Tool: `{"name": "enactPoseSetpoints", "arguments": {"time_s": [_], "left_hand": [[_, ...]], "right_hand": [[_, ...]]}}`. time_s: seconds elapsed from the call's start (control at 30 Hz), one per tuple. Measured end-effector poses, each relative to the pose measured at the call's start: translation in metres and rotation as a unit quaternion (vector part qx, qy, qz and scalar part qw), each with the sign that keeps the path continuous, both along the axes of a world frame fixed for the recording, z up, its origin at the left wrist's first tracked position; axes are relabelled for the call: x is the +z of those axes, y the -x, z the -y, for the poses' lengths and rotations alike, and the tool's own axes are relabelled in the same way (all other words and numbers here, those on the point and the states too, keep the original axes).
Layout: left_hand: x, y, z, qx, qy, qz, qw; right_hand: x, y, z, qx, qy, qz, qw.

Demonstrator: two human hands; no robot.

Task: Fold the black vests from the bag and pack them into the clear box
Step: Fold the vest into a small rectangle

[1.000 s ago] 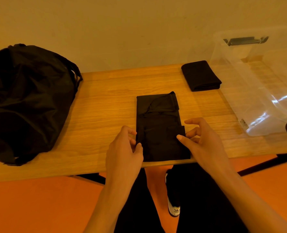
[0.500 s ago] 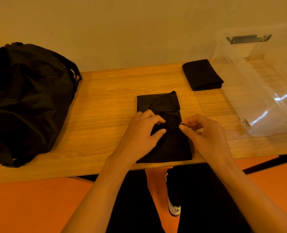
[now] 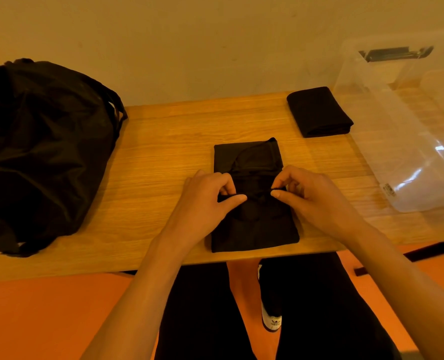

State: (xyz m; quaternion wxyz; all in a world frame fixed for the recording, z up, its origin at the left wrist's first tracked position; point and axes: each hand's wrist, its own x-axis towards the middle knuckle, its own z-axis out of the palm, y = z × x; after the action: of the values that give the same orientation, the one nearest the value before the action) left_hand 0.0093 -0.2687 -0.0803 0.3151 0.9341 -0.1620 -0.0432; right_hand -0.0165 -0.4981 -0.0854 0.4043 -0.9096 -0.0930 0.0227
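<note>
A black vest [image 3: 252,162], folded into a long narrow strip, lies in the middle of the wooden table [image 3: 158,157], running from near the front edge towards the wall. My left hand [image 3: 207,196] pinches its left edge about halfway along. My right hand [image 3: 309,196] pinches the right edge at the same height. A second black vest [image 3: 319,111], folded into a compact square, rests at the back right beside the clear box [image 3: 408,141]. The black bag [image 3: 41,152] slumps on the table's left end.
The clear box stands at the table's right end against the wall, with a dark latch on its far rim and nothing visible inside. Below the table's front edge I see my dark trousers, a shoe and an orange floor.
Both hands have moved from the vest's near end up to its middle. Each now pinches a side edge, and the fabric bunches slightly between them.
</note>
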Motion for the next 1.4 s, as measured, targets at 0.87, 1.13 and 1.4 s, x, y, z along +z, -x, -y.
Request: {"name": "enactPoseSetpoints", "arguments": {"time_s": [0.87, 1.13, 1.4], "left_hand": [[-0.002, 0.005, -0.023, 0.042, 0.038, -0.024, 0.998], [0.004, 0.001, -0.025, 0.022, 0.051, -0.047, 0.997], [0.005, -0.005, -0.011, 0.072, 0.064, -0.077, 0.992]], "right_hand": [[0.007, -0.011, -0.004, 0.088, 0.053, -0.023, 0.994], [0.016, -0.004, -0.003, 0.009, -0.024, -0.058, 0.998], [0.01, 0.003, -0.003, -0.135, -0.069, -0.11, 0.982]]}}
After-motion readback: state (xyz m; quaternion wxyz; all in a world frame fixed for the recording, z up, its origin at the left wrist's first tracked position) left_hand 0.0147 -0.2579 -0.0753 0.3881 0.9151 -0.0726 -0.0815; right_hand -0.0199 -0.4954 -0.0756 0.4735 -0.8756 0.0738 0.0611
